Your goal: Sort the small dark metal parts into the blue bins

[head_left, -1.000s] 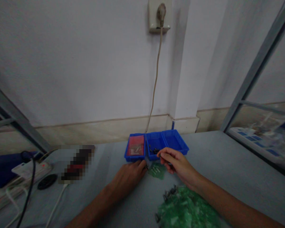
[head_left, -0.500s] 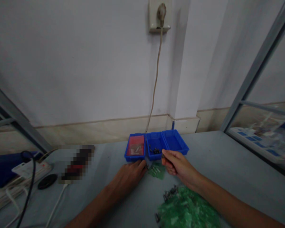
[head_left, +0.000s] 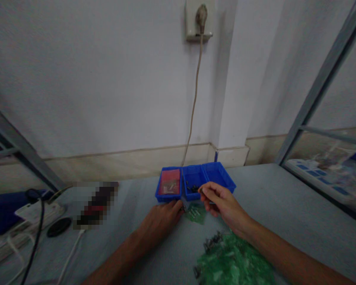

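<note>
My left hand (head_left: pixel 165 216) rests on the table just in front of the left blue tray. Its thumb and fingers are pinched together at the edge of a small green plastic bag (head_left: pixel 195 213), by a tiny dark bit too small to name. Through the bag several slim, shiny metal pieces show. My right hand (head_left: pixel 220 198) hovers over the front edge of the middle blue tray (head_left: pixel 192 173), thumb against curled fingers; what they hold, if anything, I cannot make out. Small dark metal parts (head_left: pixel 192 189) lie in that tray, partly behind the right fingertips.
The left tray (head_left: pixel 157 194) holds a pink sheet and a clear bag of small parts. A third blue tray (head_left: pixel 218 174) adjoins on the right. A heap of green bags (head_left: pixel 234 261) lies near my right forearm. A black round object (head_left: pixel 59 227) and cables (head_left: pixel 72 253) are at left.
My right hand has shifted slightly left and up, its fingertips now before the small parts in the middle tray. The left hand stays in place by the green bag.
</note>
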### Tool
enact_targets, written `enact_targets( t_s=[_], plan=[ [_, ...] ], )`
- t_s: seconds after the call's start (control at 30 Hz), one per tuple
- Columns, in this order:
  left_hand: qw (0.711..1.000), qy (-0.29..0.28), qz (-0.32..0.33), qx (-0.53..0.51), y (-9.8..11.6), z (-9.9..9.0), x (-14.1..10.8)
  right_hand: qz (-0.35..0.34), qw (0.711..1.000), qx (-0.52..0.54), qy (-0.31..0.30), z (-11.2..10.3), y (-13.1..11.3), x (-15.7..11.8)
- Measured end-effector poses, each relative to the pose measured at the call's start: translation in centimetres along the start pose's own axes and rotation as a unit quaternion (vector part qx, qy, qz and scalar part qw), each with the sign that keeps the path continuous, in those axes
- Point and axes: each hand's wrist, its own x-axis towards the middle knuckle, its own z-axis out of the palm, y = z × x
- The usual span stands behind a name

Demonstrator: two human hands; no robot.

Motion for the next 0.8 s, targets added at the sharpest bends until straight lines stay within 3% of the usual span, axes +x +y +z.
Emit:
enact_targets(
  t_s=[0.23, 0.53, 0.67, 0.8],
  plan=[
    [1.0, -0.004, -0.006, 0.018, 0.23, -0.17, 0.05, -0.076, 0.991, -0.107, 0.013, -0.13, 0.2, -0.08],
    [1.0, -0.01, -0.005, 0.004, 0.05, -0.16, 0.08, -0.16, 0.957, -0.243, 0.002, 0.09, -0.09, -0.69],
    [1.0, -0.008, -0.005, 0.0, 0.1, -0.2, 0.09, -0.131, 0.965, -0.225, -0.007, 0.2, 0.09, -0.83],
    [1.0, -0.006, -0.006, 0.005, 0.14, -0.12, 0.03, -0.076, 0.987, -0.135, -0.029, 0.09, 0.14, -0.44]
  ],
)
